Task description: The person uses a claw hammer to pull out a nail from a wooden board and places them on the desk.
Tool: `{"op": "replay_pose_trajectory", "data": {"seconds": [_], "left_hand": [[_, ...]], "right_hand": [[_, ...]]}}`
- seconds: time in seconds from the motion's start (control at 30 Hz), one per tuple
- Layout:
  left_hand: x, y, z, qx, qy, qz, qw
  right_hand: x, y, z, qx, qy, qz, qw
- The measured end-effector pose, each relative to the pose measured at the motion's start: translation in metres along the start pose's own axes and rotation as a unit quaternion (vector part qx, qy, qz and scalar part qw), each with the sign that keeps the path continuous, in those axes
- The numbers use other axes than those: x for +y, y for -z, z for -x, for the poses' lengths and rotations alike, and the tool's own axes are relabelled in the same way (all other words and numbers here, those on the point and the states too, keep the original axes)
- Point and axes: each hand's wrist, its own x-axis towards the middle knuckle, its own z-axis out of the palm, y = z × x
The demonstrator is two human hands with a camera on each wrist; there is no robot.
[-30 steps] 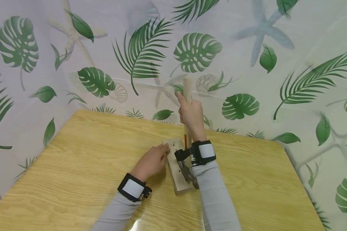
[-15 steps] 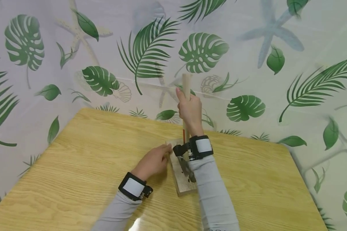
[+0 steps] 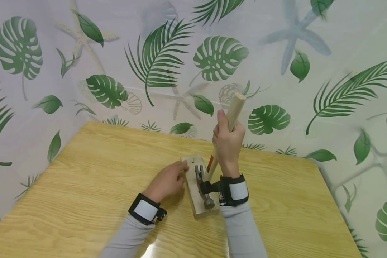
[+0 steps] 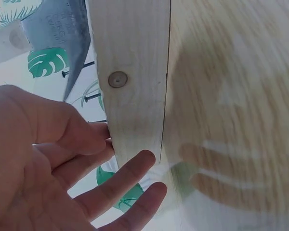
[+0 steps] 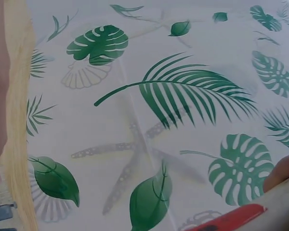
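My right hand grips the wooden handle of a claw hammer, thumb lying along the handle. The handle leans up and right; its steel head lies over a wooden block, claw pointing away from me. In the right wrist view, the hammer handle's red mark shows at the bottom. At the block's far left corner, my left hand holds the edge with thumb and fingertips. The left wrist view shows several dark nails standing from the block, with the claw close beside them. Whether claw and nail touch, I cannot tell.
A wood-grain table carries the block. Behind it hangs a pale cloth printed with leaves and starfish, close to the table's back edge. A black camera band sits on the right wrist, partly over the hammer.
The hammer handle has tipped from nearly upright to leaning right, and the right hand has moved right and lower with it. More of the hammer head now shows. The left hand stays at the block.
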Motion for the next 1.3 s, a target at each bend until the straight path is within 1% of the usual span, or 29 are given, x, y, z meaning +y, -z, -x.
{"op": "replay_pose_trajectory", "data": {"seconds": [0.13,0.23,0.3,0.43,0.5,0.6,0.73,0.87,0.97,1.07,1.13,1.17,1.23,1.3], "left_hand": [[0.000,0.001,0.000,-0.005,0.011,0.008,0.9999],[0.001,0.003,-0.002,-0.013,0.023,0.011,0.9996],[0.002,0.004,-0.003,-0.016,0.025,0.010,0.9995],[0.003,0.004,-0.003,-0.016,0.024,0.006,0.9996],[0.002,0.003,-0.003,-0.017,0.024,0.005,0.9995],[0.000,0.000,-0.001,-0.011,0.022,0.003,0.9997],[-0.002,-0.001,-0.001,0.003,0.015,-0.002,0.9999],[0.000,0.002,-0.003,0.002,0.008,-0.009,0.9999],[0.002,0.002,-0.004,-0.001,0.005,-0.018,0.9998],[0.005,0.002,-0.002,0.010,0.005,-0.025,0.9996],[0.008,0.002,0.000,0.031,-0.003,-0.027,0.9992],[0.011,0.002,-0.001,0.042,-0.014,-0.020,0.9988],[0.017,0.002,-0.002,0.060,-0.044,0.007,0.9972],[0.024,0.001,-0.004,0.068,-0.088,0.036,0.9932]], "right_hand": [[-0.008,0.008,0.012,0.011,0.042,-0.017,0.999],[-0.013,0.011,0.020,0.017,0.064,-0.034,0.997],[-0.014,0.013,0.025,0.019,0.077,-0.039,0.996],[-0.016,0.017,0.029,0.026,0.085,-0.047,0.995],[-0.017,0.021,0.031,0.034,0.089,-0.063,0.993],[-0.021,0.026,0.037,0.044,0.108,-0.104,0.988],[-0.031,0.034,0.046,0.039,0.140,-0.157,0.977],[-0.042,0.038,0.049,0.028,0.163,-0.187,0.968],[-0.049,0.039,0.052,0.014,0.169,-0.202,0.965],[-0.056,0.040,0.057,-0.001,0.173,-0.212,0.962],[-0.062,0.042,0.059,-0.006,0.179,-0.215,0.960],[-0.066,0.044,0.060,-0.005,0.181,-0.217,0.959],[-0.072,0.049,0.061,-0.001,0.186,-0.224,0.957],[-0.077,0.053,0.062,0.005,0.189,-0.232,0.954]]}}
